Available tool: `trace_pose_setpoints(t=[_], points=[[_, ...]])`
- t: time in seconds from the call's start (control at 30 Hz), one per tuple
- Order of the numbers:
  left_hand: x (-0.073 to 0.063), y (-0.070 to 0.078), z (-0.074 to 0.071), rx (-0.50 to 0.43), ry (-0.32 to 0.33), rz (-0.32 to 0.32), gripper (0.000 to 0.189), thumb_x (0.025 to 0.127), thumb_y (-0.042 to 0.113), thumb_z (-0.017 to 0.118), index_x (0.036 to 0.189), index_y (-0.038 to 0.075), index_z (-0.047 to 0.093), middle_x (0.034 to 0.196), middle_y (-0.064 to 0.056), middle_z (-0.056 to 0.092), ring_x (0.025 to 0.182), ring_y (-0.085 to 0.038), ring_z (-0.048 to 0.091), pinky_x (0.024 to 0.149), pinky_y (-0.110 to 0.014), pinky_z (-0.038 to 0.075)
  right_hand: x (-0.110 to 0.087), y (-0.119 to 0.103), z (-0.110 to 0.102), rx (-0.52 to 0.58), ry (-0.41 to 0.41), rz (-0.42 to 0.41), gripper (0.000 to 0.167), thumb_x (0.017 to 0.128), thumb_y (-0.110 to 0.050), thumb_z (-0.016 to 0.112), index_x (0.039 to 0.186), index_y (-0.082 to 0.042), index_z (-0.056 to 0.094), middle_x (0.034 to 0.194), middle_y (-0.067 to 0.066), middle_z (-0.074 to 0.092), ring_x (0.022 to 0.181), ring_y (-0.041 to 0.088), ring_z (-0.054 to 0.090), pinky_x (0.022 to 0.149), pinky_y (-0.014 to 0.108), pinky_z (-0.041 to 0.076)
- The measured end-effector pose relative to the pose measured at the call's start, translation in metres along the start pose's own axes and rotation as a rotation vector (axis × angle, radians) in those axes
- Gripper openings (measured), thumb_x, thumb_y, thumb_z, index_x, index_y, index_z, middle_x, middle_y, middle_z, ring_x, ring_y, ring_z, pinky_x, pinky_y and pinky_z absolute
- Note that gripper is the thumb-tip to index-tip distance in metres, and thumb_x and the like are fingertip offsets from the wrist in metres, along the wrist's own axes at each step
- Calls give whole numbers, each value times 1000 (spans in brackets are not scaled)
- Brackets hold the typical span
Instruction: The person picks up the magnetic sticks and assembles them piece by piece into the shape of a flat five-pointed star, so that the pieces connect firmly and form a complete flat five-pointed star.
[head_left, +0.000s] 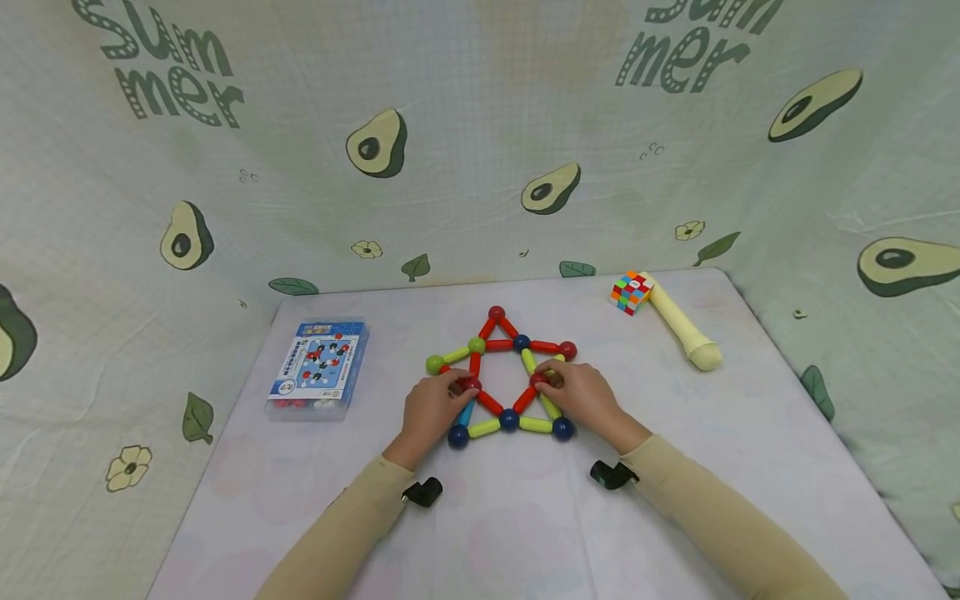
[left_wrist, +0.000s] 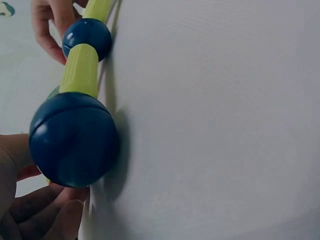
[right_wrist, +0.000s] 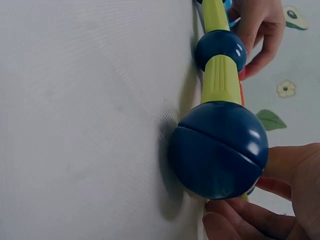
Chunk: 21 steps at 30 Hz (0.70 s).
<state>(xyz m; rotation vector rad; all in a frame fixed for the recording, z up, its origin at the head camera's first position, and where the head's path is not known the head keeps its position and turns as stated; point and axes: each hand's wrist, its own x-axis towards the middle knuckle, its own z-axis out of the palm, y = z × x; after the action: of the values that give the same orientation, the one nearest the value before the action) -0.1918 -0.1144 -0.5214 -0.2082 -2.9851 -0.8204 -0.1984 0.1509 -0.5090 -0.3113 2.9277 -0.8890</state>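
A star-shaped figure of magnetic sticks and balls lies flat on the table in the head view. Its inner ring includes red sticks and a dark blue ball at the front. My left hand pinches a red ball on the ring's left side. Opposite it, my right hand grips another red ball, partly covered by the fingers. Below the hands, blue corner balls join yellow-green sticks. A blue stick meets the left corner ball.
A boxed set with a blue printed cover lies at the left. Toward the back right are a colourful puzzle cube and a pale yellow stick with a rounded end. An avocado-print cloth hangs behind the table.
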Motion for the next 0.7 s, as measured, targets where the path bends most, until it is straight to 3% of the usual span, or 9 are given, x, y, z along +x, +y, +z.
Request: trace_pose_setpoints(t=[0.7], points=[[4, -5, -1, -81, 19, -55, 33, 90, 33, 79, 121, 21, 75, 86, 6, 67, 69, -13, 56, 62, -26, 47, 4, 1, 1, 23, 11, 32, 31, 93, -31, 76, 122, -18, 72, 88, 0, 70, 71, 16, 58, 64, 29, 47]])
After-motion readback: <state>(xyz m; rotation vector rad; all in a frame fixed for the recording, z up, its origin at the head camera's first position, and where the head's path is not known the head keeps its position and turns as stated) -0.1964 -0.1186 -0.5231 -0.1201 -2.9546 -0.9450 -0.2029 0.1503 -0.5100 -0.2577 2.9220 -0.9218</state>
